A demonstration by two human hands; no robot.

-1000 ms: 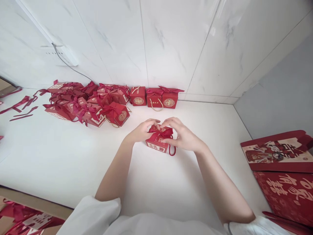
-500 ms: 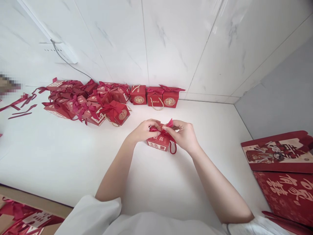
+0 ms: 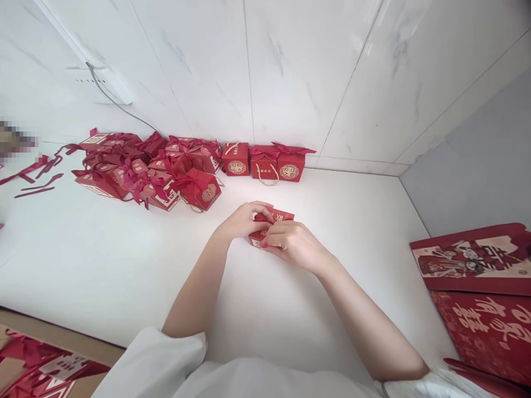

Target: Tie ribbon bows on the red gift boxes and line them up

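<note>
Tied boxes (image 3: 143,171) are heaped at the left of the counter (image 3: 103,260). The left hand (image 3: 244,221) is curved over the left part of a small red box (image 3: 285,215); its thumb and forefinger are brought close over the top, but whether anything is clamped there cannot be told. The box is set on the counter, between the hands. Ribbon (image 3: 264,244) seems best pressed down lightly at the left, so that the card is not dented, while it is drawn evenly and kept flat from the right. By the right hand (image 3: 286,240), fingers together, ribbon appears to be pinched over the near side. The box's pale label (image 3: 255,242) is turned toward the person; its long axis, partly hidden, seems laid left to right, the right end angled slightly nearer.
</note>
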